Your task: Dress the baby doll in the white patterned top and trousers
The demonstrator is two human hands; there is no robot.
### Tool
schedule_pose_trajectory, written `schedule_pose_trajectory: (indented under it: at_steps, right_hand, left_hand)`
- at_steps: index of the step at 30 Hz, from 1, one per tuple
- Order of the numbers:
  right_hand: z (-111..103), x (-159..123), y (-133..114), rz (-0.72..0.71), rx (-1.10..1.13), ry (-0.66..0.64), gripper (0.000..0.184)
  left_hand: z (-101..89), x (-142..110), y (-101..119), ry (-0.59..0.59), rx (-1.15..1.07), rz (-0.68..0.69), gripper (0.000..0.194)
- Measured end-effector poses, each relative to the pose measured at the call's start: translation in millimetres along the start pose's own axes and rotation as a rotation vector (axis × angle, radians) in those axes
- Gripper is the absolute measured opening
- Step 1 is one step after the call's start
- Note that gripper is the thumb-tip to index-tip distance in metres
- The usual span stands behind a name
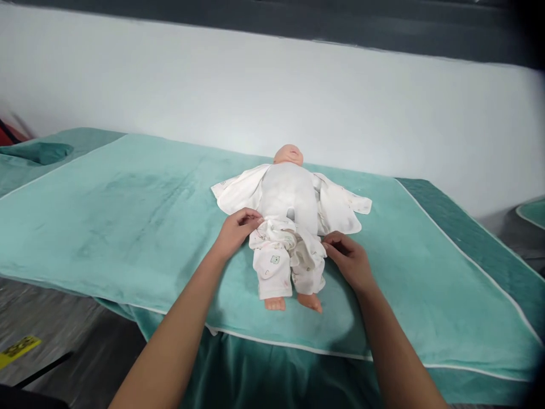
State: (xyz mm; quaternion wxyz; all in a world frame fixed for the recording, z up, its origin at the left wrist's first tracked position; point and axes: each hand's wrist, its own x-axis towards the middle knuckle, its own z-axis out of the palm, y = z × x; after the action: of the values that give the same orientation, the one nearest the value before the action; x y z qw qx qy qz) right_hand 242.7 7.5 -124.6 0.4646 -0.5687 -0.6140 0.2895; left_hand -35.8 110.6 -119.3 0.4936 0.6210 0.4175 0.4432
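Observation:
A baby doll lies on its back, head toward the wall and bare feet toward me. White printed pants cover its legs, their upper part bunched around the thighs. My left hand pinches the pants' upper edge on the left side. On the other side, my right hand has its thumb and fingers closed on the pants' fabric near the doll's hip. A white printed jacket is spread open on both sides of the doll's pale torso.
The doll rests on a bed with a light green cover, edged in white piping. Behind it stands a white wall. A face hole is at the bed's far left. Yellow tape marks the grey floor at lower left.

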Motion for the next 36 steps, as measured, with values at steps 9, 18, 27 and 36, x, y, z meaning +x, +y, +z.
schedule_pose_trajectory:
  at_steps: [9,18,27,36]
  right_hand:
    - [-4,-2,0,-0.030,0.149,-0.092,0.013]
    - [1,1,18,-0.003,0.241,-0.085,0.016]
    - [0,1,17,-0.092,0.204,-0.111,0.014]
    - [6,1,13,-0.312,0.074,-0.075,0.011]
  left_hand:
    - [-8.7,-10,4,-0.135,-0.111,-0.046,0.041]
    - [-10.0,-15,0,-0.277,-0.032,-0.135,0.034]
    - [-18.7,-26,3,-0.431,-0.060,-0.013,0.019]
    - [-9.9,-34,12,-0.326,0.030,-0.150,0.036]
